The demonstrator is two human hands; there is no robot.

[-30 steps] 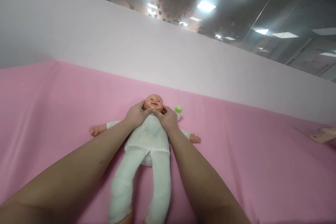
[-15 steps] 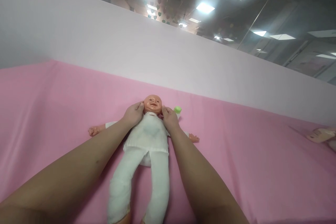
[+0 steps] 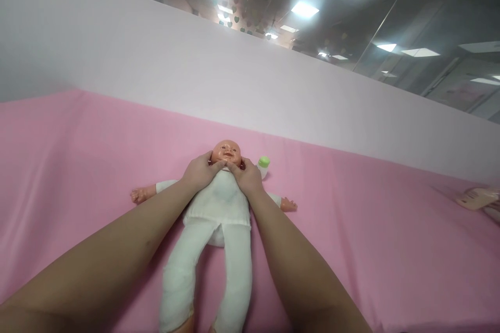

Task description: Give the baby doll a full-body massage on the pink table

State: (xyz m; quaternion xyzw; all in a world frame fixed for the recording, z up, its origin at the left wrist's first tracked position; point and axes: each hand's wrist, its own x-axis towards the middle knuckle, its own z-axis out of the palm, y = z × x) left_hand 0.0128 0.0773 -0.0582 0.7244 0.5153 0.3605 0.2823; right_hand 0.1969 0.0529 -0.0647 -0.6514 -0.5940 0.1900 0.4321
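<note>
A baby doll (image 3: 219, 200) in white cloth lies on its back, its head toward the wall and its arms spread. My left hand (image 3: 201, 170) cups the left side of the doll's head and neck, its thumb laid across under the chin. From the other side, my right hand (image 3: 247, 174) holds the head and neck the same way. Both thumb tips meet just below the doll's mouth. The other fingers are partly hidden behind the head. Just beyond my right hand stands a small bottle with a green cap (image 3: 264, 162).
Pink sheeting (image 3: 351, 229) covers the surface under the doll. A white wall (image 3: 234, 78) runs along the back, with dark glass reflecting ceiling lights above it. At the far right edge lies a beige item (image 3: 478, 197), only partly in view.
Both thumbs have moved inward from the sides of the doll's head to meet under its chin. More of the green-capped bottle shows beside my right hand.
</note>
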